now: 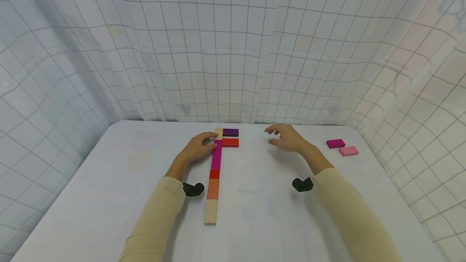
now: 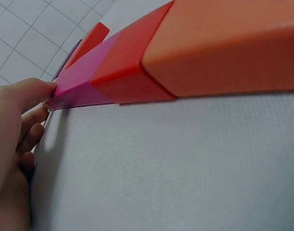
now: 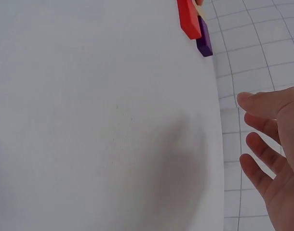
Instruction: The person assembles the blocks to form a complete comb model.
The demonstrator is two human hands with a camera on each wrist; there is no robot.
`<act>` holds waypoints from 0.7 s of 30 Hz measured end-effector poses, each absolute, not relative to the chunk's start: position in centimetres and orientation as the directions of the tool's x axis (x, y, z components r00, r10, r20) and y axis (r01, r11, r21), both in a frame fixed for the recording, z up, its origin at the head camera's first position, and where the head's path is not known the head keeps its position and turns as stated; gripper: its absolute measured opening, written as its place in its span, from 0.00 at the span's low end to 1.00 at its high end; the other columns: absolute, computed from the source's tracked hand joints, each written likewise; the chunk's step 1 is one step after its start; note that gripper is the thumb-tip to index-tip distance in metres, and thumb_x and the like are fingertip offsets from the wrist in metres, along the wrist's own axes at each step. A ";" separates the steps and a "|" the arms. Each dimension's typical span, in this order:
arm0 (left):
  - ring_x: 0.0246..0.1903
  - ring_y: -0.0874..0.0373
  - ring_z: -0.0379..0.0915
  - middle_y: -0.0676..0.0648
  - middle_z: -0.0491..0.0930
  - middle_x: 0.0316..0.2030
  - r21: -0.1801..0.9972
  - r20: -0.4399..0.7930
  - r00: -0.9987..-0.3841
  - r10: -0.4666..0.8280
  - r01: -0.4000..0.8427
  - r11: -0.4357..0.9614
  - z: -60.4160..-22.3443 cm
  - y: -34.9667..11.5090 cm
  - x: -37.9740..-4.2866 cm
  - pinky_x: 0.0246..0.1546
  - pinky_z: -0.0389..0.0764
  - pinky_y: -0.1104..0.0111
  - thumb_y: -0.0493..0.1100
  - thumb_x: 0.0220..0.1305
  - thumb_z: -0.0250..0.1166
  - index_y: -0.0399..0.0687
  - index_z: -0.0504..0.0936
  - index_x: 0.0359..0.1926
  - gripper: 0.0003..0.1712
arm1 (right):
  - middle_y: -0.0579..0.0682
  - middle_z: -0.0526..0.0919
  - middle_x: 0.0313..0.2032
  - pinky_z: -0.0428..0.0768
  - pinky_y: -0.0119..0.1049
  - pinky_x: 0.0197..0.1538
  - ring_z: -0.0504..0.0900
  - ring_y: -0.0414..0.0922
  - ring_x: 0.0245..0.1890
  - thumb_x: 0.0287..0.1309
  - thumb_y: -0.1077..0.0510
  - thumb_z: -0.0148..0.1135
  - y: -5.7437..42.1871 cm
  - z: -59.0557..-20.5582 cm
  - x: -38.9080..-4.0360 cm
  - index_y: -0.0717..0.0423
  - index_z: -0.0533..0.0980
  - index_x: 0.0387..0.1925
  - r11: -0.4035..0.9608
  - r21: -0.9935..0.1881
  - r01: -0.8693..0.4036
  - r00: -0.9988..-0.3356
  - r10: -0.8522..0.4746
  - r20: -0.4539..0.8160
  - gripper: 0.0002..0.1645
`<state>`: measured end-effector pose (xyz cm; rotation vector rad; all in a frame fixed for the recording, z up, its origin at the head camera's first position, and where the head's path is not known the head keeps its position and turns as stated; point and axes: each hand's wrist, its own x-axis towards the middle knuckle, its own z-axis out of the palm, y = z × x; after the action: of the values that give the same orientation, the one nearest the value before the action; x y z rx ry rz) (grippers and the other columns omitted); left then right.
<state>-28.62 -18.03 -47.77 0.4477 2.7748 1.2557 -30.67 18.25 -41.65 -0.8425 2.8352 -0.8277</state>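
A straight row of blocks runs away from me: a cream block nearest, then an orange block, a red block, a magenta section and another cream block at the far end. My left hand rests against the row's left side, its thumb at the magenta part and its forefinger reaching the far cream block. Two blocks jut rightward from that end, a purple block and an orange-red block. Above the table to their right, my right hand hovers with loosely bent fingers, holding nothing.
Toward the right edge of the white table lie a loose magenta block and a pink block, set close together. Grid-patterned white curtains enclose the table at the back and both sides.
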 end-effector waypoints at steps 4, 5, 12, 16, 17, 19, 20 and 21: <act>0.69 0.40 0.65 0.37 0.69 0.71 0.739 0.056 -0.957 0.286 0.232 0.633 -47.8 -18.0 -28.7 0.72 0.60 0.44 0.45 0.73 0.62 0.41 0.74 0.71 0.29 | 0.60 0.82 0.58 0.77 0.55 0.59 0.78 0.58 0.57 0.67 0.62 0.67 19.9 -41.5 -30.4 0.63 0.79 0.62 0.715 -0.523 -0.464 -0.863 -0.497 0.086 0.24; 0.69 0.40 0.65 0.38 0.69 0.71 0.738 0.053 -0.957 0.285 0.230 0.635 -47.8 -18.0 -28.7 0.72 0.60 0.44 0.45 0.73 0.62 0.42 0.74 0.71 0.29 | 0.60 0.82 0.58 0.78 0.55 0.59 0.78 0.58 0.57 0.67 0.62 0.67 20.3 -41.5 -30.4 0.64 0.79 0.62 0.719 -0.518 -0.463 -0.865 -0.494 0.089 0.24; 0.68 0.40 0.66 0.38 0.69 0.71 0.736 0.053 -0.957 0.287 0.232 0.636 -48.1 -18.1 -28.8 0.72 0.60 0.44 0.45 0.73 0.62 0.42 0.74 0.71 0.29 | 0.62 0.82 0.57 0.77 0.58 0.59 0.78 0.61 0.57 0.67 0.65 0.65 23.8 -41.5 -30.0 0.64 0.78 0.62 0.744 -0.515 -0.426 -0.891 -0.444 0.096 0.23; 0.69 0.41 0.65 0.38 0.69 0.71 0.735 0.043 -0.958 0.285 0.224 0.640 -48.1 -18.0 -28.9 0.72 0.60 0.45 0.46 0.73 0.62 0.42 0.74 0.72 0.29 | 0.63 0.82 0.56 0.77 0.59 0.59 0.78 0.62 0.57 0.68 0.66 0.64 26.0 -41.8 -29.9 0.64 0.78 0.62 0.758 -0.509 -0.408 -0.904 -0.416 0.104 0.22; 0.69 0.41 0.65 0.38 0.69 0.71 0.733 0.044 -0.958 0.285 0.224 0.642 -48.1 -18.0 -28.9 0.72 0.60 0.45 0.46 0.73 0.62 0.42 0.74 0.72 0.29 | 0.63 0.82 0.56 0.77 0.60 0.59 0.78 0.62 0.57 0.68 0.66 0.64 26.5 -41.9 -29.9 0.64 0.78 0.62 0.763 -0.506 -0.402 -0.907 -0.408 0.105 0.22; 0.69 0.41 0.65 0.38 0.69 0.71 0.735 0.046 -0.958 0.283 0.225 0.640 -48.1 -18.0 -28.8 0.72 0.60 0.44 0.46 0.73 0.62 0.42 0.74 0.71 0.29 | 0.63 0.82 0.56 0.77 0.60 0.59 0.79 0.63 0.56 0.68 0.65 0.64 27.4 -41.9 -29.7 0.65 0.78 0.61 0.769 -0.503 -0.393 -0.912 -0.395 0.109 0.21; 0.68 0.41 0.66 0.38 0.69 0.71 0.735 0.049 -0.958 0.281 0.226 0.640 -48.1 -18.0 -28.8 0.72 0.60 0.44 0.46 0.73 0.62 0.42 0.74 0.71 0.29 | 0.64 0.82 0.56 0.77 0.61 0.58 0.78 0.63 0.56 0.68 0.65 0.64 27.9 -41.9 -29.5 0.65 0.79 0.61 0.773 -0.505 -0.384 -0.916 -0.386 0.106 0.21; 0.68 0.40 0.66 0.38 0.69 0.71 0.735 0.055 -0.958 0.282 0.230 0.638 -48.0 -18.0 -28.8 0.72 0.60 0.44 0.45 0.73 0.62 0.42 0.74 0.71 0.29 | 0.64 0.82 0.56 0.76 0.61 0.59 0.78 0.64 0.56 0.68 0.65 0.64 28.3 -41.8 -29.4 0.65 0.79 0.61 0.777 -0.505 -0.377 -0.920 -0.378 0.105 0.21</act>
<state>-28.83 -17.97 -48.05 0.4363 2.7838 1.2357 -29.41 28.32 -41.81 -0.6282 2.9588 -0.8406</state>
